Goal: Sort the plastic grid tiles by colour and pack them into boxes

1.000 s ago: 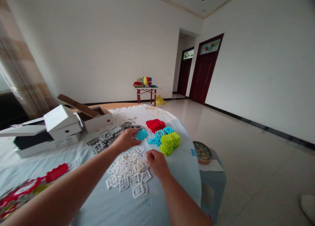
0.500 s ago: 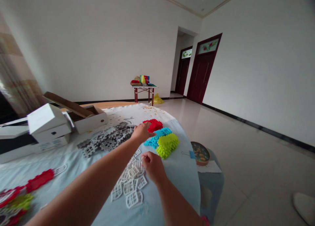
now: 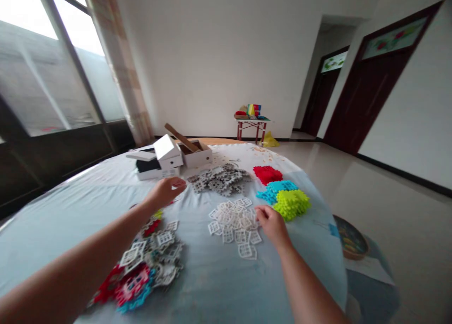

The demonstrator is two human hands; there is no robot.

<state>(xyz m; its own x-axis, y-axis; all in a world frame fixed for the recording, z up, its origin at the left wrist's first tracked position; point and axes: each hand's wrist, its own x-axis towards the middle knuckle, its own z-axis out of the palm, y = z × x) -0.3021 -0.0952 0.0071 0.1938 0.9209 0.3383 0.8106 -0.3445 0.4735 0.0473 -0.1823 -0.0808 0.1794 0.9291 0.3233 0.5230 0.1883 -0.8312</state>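
My left hand (image 3: pixel 165 192) hovers left of the grey pieces, fingers curled, thumb curving toward them. A bit of red shows beneath it; whether the hand holds this is unclear. Under and in front of that forearm lies a mixed heap of interlocking plastic pieces (image 3: pixel 164 255), grey, white, red and blue. My right hand (image 3: pixel 271 222) is closed at the right edge of a pile of white lattice window pieces (image 3: pixel 235 220); its fingertips hide anything held. Beside it are stacks of lime-green pieces (image 3: pixel 292 204), blue pieces (image 3: pixel 280 190) and red pieces (image 3: pixel 267 174).
A heap of grey interlocking pieces (image 3: pixel 222 179) lies mid-table. White boxes (image 3: pixel 167 152) stand behind it, near an open box (image 3: pixel 196 158) with a brown flap. The round table has a pale blue cloth (image 3: pixel 205 286). A stool (image 3: pixel 374 291) at right bears a round container (image 3: pixel 351 239).
My left hand has moved from the red stack leftward past the grey heap. The view has swung left, bringing in the window and mixed heap. My right hand stays by the white pieces.
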